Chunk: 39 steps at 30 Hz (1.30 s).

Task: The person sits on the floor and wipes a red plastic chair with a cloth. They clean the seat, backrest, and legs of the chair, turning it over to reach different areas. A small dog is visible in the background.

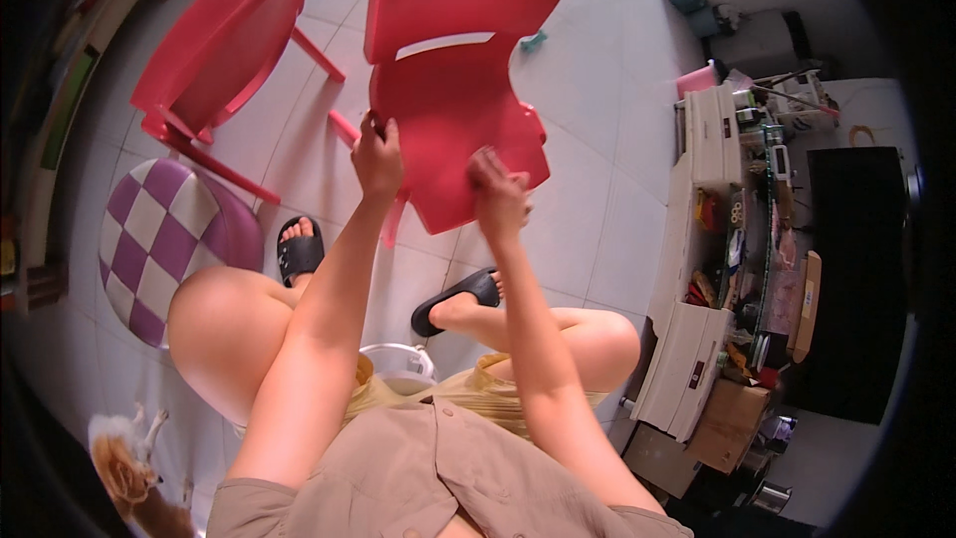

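Note:
A red plastic chair (448,90) is tipped in front of me, its slotted backrest pointing away and its seat facing up at me. My left hand (378,159) is closed round the left edge of the seat. Over the seat's near right part, my right hand (501,197) presses down with curled fingers, slightly blurred. Something pinkish-red may be under those fingers, but I cannot make it out against the red plastic.
A second red chair (234,50) stands at far left, beside a round purple-and-white checkered stool (164,229). A white bucket (398,364) is between my legs. A brown-and-white dog (129,468) lies at lower left. Cluttered white drawers (687,369) line the right.

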### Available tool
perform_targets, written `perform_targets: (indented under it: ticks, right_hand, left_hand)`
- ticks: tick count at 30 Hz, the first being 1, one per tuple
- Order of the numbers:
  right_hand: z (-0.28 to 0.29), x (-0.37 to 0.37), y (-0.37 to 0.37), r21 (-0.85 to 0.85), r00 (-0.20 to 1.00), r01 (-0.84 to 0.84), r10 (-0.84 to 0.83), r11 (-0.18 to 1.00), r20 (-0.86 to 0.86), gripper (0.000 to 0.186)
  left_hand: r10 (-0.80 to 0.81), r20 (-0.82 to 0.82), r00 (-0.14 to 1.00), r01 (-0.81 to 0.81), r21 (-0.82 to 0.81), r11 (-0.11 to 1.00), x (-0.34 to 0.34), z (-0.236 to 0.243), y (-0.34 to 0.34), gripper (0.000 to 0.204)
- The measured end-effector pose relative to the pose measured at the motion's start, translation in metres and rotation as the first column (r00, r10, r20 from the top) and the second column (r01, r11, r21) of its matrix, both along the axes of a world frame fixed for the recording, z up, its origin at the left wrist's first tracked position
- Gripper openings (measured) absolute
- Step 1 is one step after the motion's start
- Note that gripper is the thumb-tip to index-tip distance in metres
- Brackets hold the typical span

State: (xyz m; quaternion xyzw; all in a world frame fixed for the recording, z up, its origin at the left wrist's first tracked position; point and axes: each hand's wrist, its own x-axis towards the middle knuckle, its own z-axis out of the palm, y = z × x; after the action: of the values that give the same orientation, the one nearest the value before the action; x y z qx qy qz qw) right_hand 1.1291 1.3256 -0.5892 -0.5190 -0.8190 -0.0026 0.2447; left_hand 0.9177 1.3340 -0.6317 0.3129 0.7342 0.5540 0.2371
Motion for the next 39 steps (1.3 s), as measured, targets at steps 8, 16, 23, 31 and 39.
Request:
perform_targets:
  ticks: [8,16,23,31,39]
  right_hand:
    - [0.032,-0.041,-0.09,-0.148,0.996,-0.066,0.056,0.987,-0.066,0.063]
    - [0.011,0.004,-0.04,-0.075,0.979,0.202,-0.204,0.976,-0.015,0.06]
    - [0.014,0.04,0.04,-0.299,0.874,0.475,-0.482,0.828,0.057,0.066]
    - [0.009,0.021,0.015,-0.053,0.991,0.131,-0.132,0.99,-0.015,0.057]
    - [0.027,-0.029,-0.056,-0.114,0.985,-0.17,0.17,0.979,-0.009,0.051]
  left_hand:
    - [0.012,-0.002,1.0,-0.012,0.036,0.999,-0.002,-0.005,0.004,0.041]
    - [-0.012,-0.067,0.998,0.011,-0.013,1.0,0.0,-0.001,-0.001,0.043]
    - [-0.027,-0.015,1.0,0.027,-0.002,1.0,0.002,0.003,-0.004,0.043]
    - [-0.021,-0.105,0.994,0.02,-0.017,1.0,0.001,-0.002,-0.005,0.044]
    - [0.072,-0.089,0.993,-0.069,0.044,0.997,0.005,0.0,0.004,0.044]
